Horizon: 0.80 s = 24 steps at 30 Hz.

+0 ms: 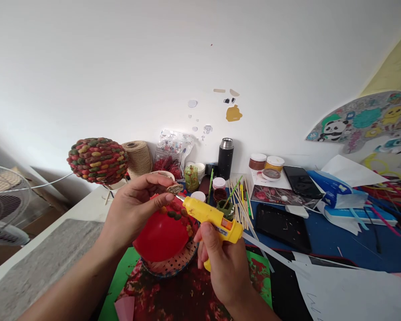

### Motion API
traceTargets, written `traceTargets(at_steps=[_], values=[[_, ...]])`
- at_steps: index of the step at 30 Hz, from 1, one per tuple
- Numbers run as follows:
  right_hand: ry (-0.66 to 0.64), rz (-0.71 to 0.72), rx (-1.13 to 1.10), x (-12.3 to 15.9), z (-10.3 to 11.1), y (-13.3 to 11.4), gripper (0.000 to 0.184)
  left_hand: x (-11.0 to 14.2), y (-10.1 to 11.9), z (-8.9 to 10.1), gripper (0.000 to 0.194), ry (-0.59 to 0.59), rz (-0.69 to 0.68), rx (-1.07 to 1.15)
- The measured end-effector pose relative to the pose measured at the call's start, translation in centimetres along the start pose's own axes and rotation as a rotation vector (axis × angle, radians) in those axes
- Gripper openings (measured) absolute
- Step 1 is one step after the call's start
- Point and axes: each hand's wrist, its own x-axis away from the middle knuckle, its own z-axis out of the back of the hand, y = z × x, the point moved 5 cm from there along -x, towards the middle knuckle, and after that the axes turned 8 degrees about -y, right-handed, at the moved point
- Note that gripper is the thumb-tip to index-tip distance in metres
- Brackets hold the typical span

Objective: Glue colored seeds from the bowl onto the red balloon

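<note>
My left hand [137, 207] pinches a small brownish piece [175, 189], lumpy in shape, between thumb and fingertips. My right hand [225, 261] grips a yellow hot glue gun [209, 214] by its handle, and the gun's metal nozzle meets or nearly meets the underside of the piece. Just below both hands, a red balloon [165, 234] rests in a woven basket [170, 263]. Several red, green and brown lumps [177, 215] sit along the balloon's upper right side. My left hand hides part of the balloon.
A ball covered in coloured lumps [97, 160] stands at the left by a twine spool [137, 158]. Behind are a black thermos [226, 158], paint jars [258, 161] and wooden sticks [242, 207]. A phone [302, 180] and black tray [283, 226] lie right. Paint-stained board [173, 298] lies underneath.
</note>
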Motion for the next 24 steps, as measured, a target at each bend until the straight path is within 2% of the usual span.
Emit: traceTargets(at_steps=[7, 18, 24], values=[[0.023, 0.021, 0.022, 0.05, 0.07, 0.04, 0.072, -0.05, 0.19, 0.03, 0.038, 0.022, -0.013, -0.040], [0.021, 0.034, 0.079, -0.02, 0.25, 0.58, 0.072, 0.02, 0.24, 0.07, 0.030, 0.006, -0.020, -0.050], [0.037, 0.029, 0.121, 0.12, 0.26, 0.27, 0.072, 0.12, 0.10, -0.21, 0.028, -0.038, -0.004, 0.020]])
